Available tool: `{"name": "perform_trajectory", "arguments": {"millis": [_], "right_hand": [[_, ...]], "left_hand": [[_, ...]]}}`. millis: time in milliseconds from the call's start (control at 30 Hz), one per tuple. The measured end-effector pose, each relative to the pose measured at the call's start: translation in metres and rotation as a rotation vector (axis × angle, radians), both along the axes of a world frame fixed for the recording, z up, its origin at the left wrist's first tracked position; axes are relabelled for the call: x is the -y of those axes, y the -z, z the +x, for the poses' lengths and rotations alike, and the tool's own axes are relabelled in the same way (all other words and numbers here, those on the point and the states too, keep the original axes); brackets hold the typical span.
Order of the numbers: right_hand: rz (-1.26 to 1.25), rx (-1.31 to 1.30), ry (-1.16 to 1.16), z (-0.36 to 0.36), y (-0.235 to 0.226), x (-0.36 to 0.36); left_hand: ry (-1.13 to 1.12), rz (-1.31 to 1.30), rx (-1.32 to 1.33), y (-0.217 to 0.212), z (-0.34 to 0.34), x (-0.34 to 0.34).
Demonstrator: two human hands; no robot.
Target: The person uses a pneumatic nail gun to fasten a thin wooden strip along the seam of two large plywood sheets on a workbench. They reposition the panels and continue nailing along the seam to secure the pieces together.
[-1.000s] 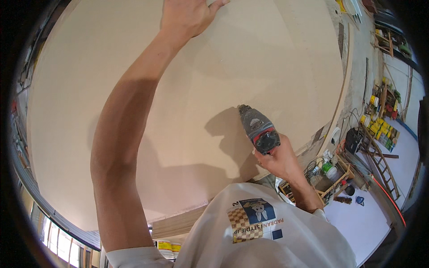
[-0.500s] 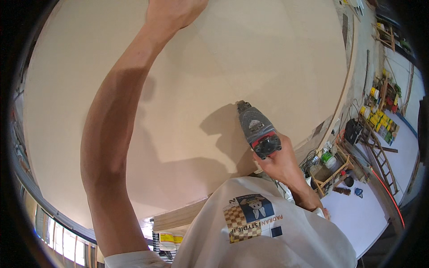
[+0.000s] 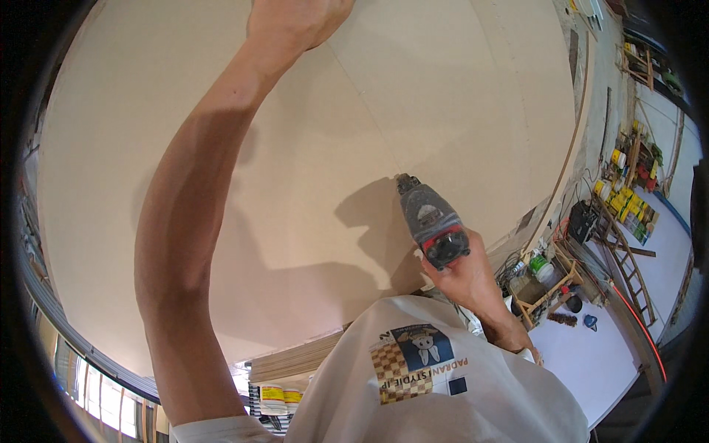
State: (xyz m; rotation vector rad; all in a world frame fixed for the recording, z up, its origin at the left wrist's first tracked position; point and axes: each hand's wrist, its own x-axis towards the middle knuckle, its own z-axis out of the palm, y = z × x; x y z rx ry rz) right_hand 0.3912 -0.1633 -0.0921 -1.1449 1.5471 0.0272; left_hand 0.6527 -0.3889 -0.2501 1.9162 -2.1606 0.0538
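A large pale wooden panel (image 3: pixel 317 214) fills most of the view. A faint straight line runs along it, from near my left hand down to the tool's nose. My right hand (image 3: pixel 467 277) is closed around the grip of a dusty grey pistol-grip power tool (image 3: pixel 430 218) with a red band and a black rear cap. Its narrow nose is against or just over the panel; I cannot tell which. My left arm reaches far across, and my left hand (image 3: pixel 299 21) is over the panel at the upper edge, its fingers cut off by the frame.
Stacked boards (image 3: pixel 295 356) and yellow-labelled white containers (image 3: pixel 273 399) are below the panel's near edge. At right lie a wooden crate (image 3: pixel 546 299), a ladder (image 3: pixel 628 273), yellow packages (image 3: pixel 628 207), a brush (image 3: pixel 563 319) and an orange-red hose (image 3: pixel 642 325).
In the view, the tool and my right hand have shifted slightly right and down. My left hand has moved slightly right. The line on the panel shows more clearly.
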Motion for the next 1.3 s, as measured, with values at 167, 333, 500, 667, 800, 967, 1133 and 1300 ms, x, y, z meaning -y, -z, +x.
{"name": "perform_trajectory", "arguments": {"millis": [167, 333, 500, 667, 800, 967, 1133, 1300], "right_hand": [[0.041, -0.065, -0.026, 0.0, -0.005, 0.0], [-0.031, -0.043, 0.035, -0.039, -0.002, -0.057], [-0.076, -0.069, 0.012, -0.081, 0.006, -0.111], [-0.102, -0.042, -0.019, -0.101, 0.017, -0.13], [-0.097, 0.011, 0.014, -0.102, 0.011, -0.124], [-0.019, -0.002, -0.036, -0.111, 0.013, -0.119], [0.003, -0.005, -0.037, -0.112, 0.01, -0.115], [0.003, 0.007, -0.02, -0.109, 0.007, -0.109]], "left_hand": [[0.02, 0.047, -0.012, -0.005, -0.004, 0.004], [-0.001, 0.152, -0.049, -0.019, -0.015, 0.002], [-0.029, 0.171, -0.003, -0.011, 0.004, 0.008], [-0.044, 0.059, 0.055, 0.001, -0.01, 0.012], [-0.013, -0.01, 0.079, 0.013, 0.0, 0.014], [-0.011, -0.014, 0.062, 0.019, 0.002, 0.017], [0.01, -0.007, 0.029, 0.007, -0.002, 0.013], [-0.003, -0.014, 0.025, 0.006, -0.001, 0.013]]}}
